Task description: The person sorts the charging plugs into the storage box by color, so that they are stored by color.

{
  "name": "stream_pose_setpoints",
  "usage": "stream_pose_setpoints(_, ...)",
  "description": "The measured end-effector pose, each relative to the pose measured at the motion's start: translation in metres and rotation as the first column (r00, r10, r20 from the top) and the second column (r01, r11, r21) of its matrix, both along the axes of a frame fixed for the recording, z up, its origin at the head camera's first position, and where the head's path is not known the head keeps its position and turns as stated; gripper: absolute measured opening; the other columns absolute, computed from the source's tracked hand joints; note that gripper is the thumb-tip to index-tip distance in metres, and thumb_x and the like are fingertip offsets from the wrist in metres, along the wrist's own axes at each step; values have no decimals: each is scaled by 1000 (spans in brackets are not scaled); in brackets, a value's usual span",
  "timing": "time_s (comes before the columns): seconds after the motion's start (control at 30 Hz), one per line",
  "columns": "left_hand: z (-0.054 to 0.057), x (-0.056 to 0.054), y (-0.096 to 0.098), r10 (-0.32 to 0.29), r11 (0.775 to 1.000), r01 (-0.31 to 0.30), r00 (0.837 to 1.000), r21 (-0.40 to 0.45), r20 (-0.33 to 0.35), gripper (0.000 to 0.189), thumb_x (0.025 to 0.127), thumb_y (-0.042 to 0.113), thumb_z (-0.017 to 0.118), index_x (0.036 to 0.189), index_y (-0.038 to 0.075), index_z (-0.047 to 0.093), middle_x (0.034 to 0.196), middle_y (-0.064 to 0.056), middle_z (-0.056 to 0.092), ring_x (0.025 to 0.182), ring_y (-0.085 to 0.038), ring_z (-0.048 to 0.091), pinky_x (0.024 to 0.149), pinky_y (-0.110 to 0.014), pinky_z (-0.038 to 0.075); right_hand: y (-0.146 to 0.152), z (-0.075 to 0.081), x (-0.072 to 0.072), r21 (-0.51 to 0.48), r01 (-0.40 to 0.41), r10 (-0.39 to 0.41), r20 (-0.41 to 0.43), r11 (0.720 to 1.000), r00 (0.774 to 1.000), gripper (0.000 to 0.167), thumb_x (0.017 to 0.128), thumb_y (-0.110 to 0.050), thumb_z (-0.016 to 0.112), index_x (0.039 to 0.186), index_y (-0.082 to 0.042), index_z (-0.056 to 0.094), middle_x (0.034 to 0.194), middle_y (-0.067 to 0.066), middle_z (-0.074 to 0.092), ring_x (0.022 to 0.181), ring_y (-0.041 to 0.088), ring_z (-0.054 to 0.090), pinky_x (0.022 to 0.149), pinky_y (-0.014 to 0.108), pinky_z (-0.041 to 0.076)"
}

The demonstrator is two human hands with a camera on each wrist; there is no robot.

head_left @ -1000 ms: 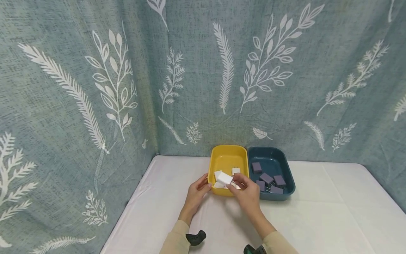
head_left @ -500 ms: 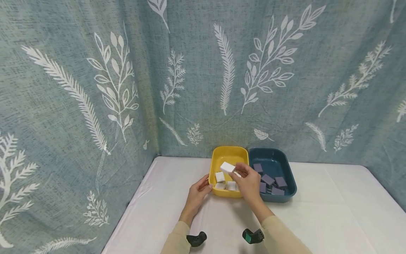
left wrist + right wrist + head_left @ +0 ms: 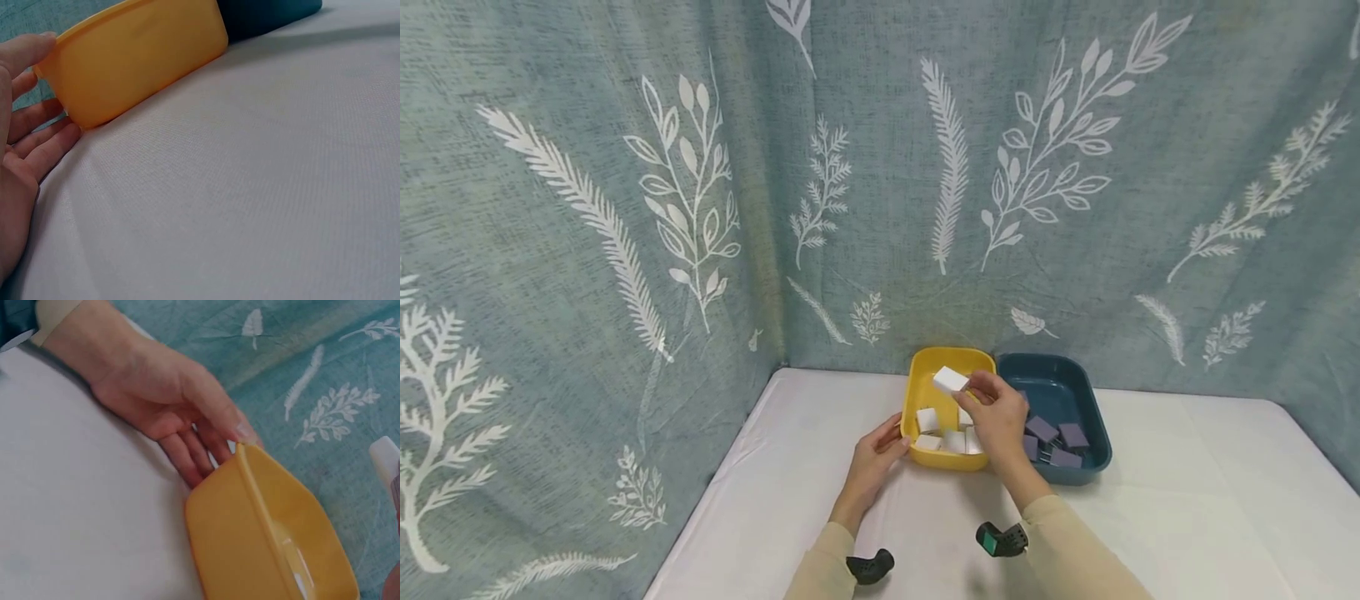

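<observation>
My right hand pinches a white charger plug between thumb and fingers, above the yellow bin. In the right wrist view, one end of this white charger plug shows at the right edge. My left hand holds the bin's front left corner. In the left wrist view the thumb lies at the rim of the yellow bin while the other fingers touch its outer side. Several white charger plugs lie in the front part of the bin, some partly hidden by my right hand.
A dark blue bin stands against the yellow one's right side. Several purple charger plugs lie in it, some behind my right hand. White cloth covers the table, and a patterned curtain hangs behind.
My right hand has raised the white charger plug from the front of the yellow bin and carried it toward the back. The left hand stays at the corner. The head view shifts slightly.
</observation>
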State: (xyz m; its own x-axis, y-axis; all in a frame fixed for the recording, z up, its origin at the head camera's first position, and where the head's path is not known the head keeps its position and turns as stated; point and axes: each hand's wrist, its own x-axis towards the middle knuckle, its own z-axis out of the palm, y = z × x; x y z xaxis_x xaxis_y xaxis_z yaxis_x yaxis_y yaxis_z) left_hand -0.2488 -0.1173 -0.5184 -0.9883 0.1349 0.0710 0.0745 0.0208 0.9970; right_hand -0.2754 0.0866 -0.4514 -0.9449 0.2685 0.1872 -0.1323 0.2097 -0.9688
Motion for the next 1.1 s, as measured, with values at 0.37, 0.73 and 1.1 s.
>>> stream_pose_setpoints(0.37, -1, 5, 2, -11, 1000, 11, 1000, -5, -13, 58, 94, 17, 65, 145, 1, 43, 142, -25, 51, 132, -38, 50, 95, -15, 49, 6, -18, 0, 24, -75, 72, 82, 997, 994, 63, 83, -4, 75, 140, 1, 49, 143, 17, 53, 134, 28, 51, 107, 32, 45)
stream_pose_setpoints(0.73, 0, 2, 2, 6, 1000, -6, 1000, -14, -18, 57, 94, 16, 65, 145, 2, 44, 141, -24, 52, 131, -34, 52, 96, -16, 49, 19, -21, 4, 118, -44, 40, 33, 992, 999, 50, 85, -3, 71, 133, 3, 56, 132, 19, 61, 122, 30, 61, 101, 34, 51)
stream_pose_setpoints(1.1, 1, 1, 5, 36, 998, -37, 999, -41, -10, 55, 94, 16, 64, 144, 4, 46, 140, -21, 54, 130, -33, 53, 96, -17, 50, 36, -27, 8, 168, -16, 14, 18, 986, 1000, 36, 89, -8, 66, 124, -1, 64, 124, 17, 66, 114, 30, 65, 99, 39, 53)
